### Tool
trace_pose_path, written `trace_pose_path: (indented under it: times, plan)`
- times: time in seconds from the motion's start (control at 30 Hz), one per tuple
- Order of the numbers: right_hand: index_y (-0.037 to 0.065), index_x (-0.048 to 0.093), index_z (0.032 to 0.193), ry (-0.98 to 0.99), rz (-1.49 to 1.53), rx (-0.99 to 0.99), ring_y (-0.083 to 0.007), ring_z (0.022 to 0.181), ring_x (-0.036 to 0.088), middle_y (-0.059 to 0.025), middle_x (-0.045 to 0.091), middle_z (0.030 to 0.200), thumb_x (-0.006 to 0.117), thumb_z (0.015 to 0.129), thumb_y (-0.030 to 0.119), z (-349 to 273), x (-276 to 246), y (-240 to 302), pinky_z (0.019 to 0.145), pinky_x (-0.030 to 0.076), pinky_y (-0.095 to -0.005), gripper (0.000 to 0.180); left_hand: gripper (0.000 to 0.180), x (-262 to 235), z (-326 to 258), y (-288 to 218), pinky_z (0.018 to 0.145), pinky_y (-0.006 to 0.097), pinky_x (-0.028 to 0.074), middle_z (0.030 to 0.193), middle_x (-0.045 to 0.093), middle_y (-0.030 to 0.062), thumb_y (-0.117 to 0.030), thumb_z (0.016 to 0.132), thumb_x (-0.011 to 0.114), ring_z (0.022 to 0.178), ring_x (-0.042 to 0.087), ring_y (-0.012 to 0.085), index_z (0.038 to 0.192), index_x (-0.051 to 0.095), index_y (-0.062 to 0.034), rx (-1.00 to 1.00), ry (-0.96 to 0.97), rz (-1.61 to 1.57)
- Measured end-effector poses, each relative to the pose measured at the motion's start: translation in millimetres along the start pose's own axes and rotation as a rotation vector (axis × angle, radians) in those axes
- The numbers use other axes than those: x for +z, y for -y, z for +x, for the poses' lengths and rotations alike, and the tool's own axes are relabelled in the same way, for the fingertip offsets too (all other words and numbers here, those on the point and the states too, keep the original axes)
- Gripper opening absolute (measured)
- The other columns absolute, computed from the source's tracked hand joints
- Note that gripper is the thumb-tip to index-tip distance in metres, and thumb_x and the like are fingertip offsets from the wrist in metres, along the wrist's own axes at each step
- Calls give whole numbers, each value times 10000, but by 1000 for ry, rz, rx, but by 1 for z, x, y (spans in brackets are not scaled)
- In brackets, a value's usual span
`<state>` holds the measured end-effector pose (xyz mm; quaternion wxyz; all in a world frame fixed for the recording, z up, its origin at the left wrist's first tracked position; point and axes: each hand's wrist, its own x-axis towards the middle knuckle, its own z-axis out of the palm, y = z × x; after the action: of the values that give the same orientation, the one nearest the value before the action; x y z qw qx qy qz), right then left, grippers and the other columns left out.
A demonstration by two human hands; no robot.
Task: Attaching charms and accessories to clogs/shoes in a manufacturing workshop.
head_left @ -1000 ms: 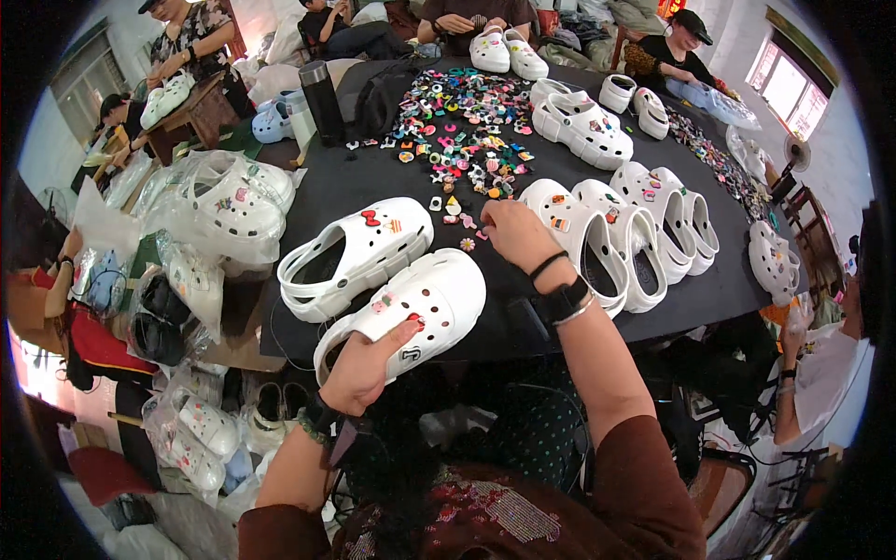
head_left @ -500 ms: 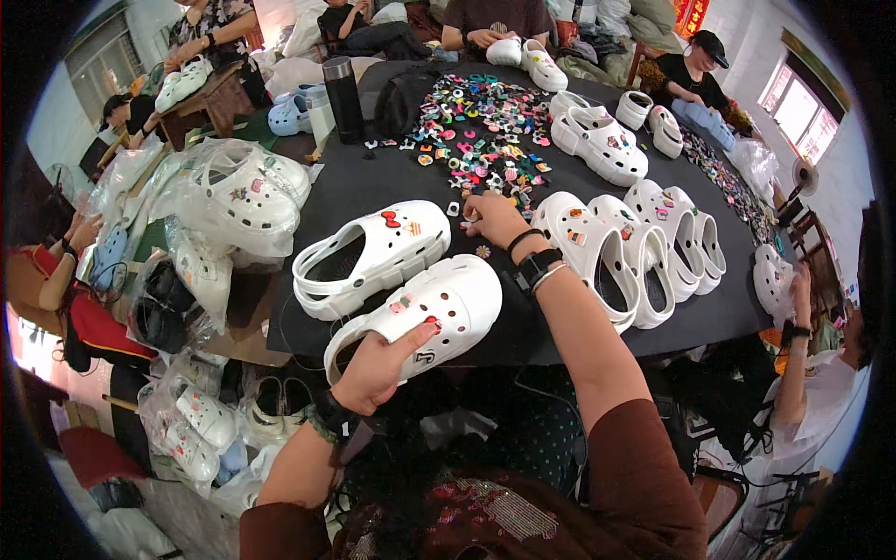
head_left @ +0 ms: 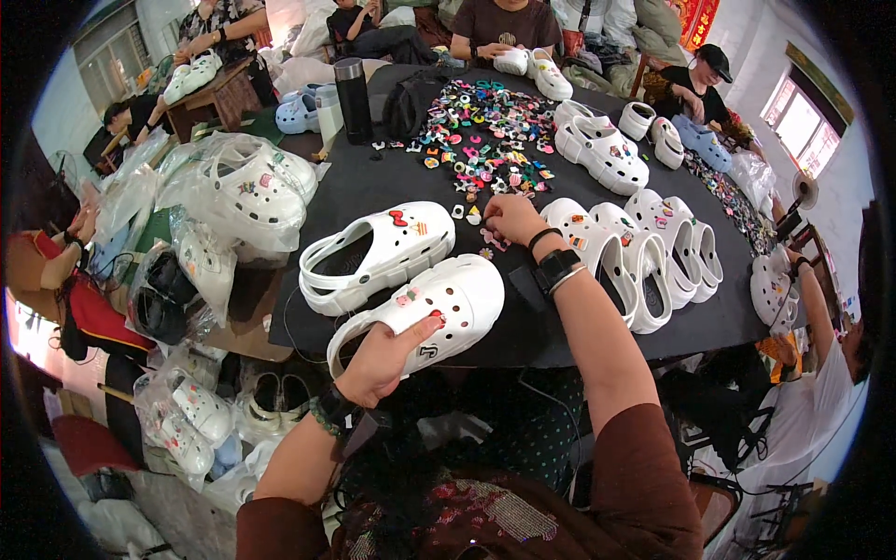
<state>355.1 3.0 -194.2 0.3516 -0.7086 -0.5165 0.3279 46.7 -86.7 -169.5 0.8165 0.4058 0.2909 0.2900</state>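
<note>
My left hand [head_left: 375,362] grips a white clog [head_left: 457,297] at the table's near edge, thumb on its upper. That clog carries a pink charm, a red one and a black-and-white one among its holes. Beside it, farther off, lies another white clog [head_left: 378,257] with a red bow charm. My right hand [head_left: 515,222] is at the near end of the pile of shoe charms [head_left: 495,140], its fingers closed and pointing down. Small pinkish pieces show by the fingertips; whether they are held is unclear. A flower charm [head_left: 485,253] lies just nearer to me.
Several decorated white clogs [head_left: 611,247] stand right of my right hand, more [head_left: 602,154] farther back. A black tumbler [head_left: 352,101] stands at the far left of the dark table [head_left: 523,327]. Bagged clogs [head_left: 252,187] are piled at left. Co-workers sit around, some handling clogs.
My right hand has shifted slightly right and nearer along the charms, its fingers now more curled. My left hand keeps its hold on the clog. The view has moved a little.
</note>
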Motion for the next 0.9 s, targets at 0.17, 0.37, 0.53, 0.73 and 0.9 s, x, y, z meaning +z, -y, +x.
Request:
trace_pose_path:
  times: [0.17, 0.37, 0.53, 0.73, 0.9]
  plan:
    - [57, 686, 943, 23, -641, -386, -306, 897, 627, -136, 660, 909, 752, 733, 250, 22, 1, 12, 799, 506, -401, 294, 475, -4, 1, 4, 910, 336, 494, 1198, 610, 83, -72, 870, 661, 1077, 595, 180, 1309, 488, -23, 1, -10, 10]
    - [79, 671, 964, 104, -718, -800, -318, 977, 585, -136, 601, 980, 745, 697, 87, 52, 27, 2, 841, 493, -410, 278, 490, 1, -1, 1, 910, 332, 496, 1212, 602, 82, -84, 866, 674, 1081, 593, 180, 1314, 485, -28, -7, 3, 12]
    - [36, 617, 833, 166, -665, -617, -358, 871, 593, -171, 600, 900, 687, 723, 79, 53, 26, 5, 745, 489, -427, 137, 461, -3, 1, 3, 892, 322, 507, 1194, 612, 85, -69, 869, 668, 1062, 604, 176, 1295, 499, -14, -7, -25, 0]
    - [15, 624, 797, -181, -391, -606, -286, 727, 630, -142, 627, 758, 686, 727, 101, 14, -13, 28, 666, 509, -371, 127, 449, -3, 6, 4, 895, 329, 503, 1192, 615, 85, -60, 868, 661, 1057, 607, 178, 1288, 508, -13, -8, -4, 30]
    - [19, 641, 870, -157, -105, -486, -159, 727, 636, -89, 659, 836, 700, 784, 59, -65, -39, 77, 664, 511, -288, 111, 438, 0, 2, -2, 908, 323, 495, 1202, 608, 97, -84, 879, 655, 1071, 602, 181, 1280, 504, 6, -15, 11, -7]
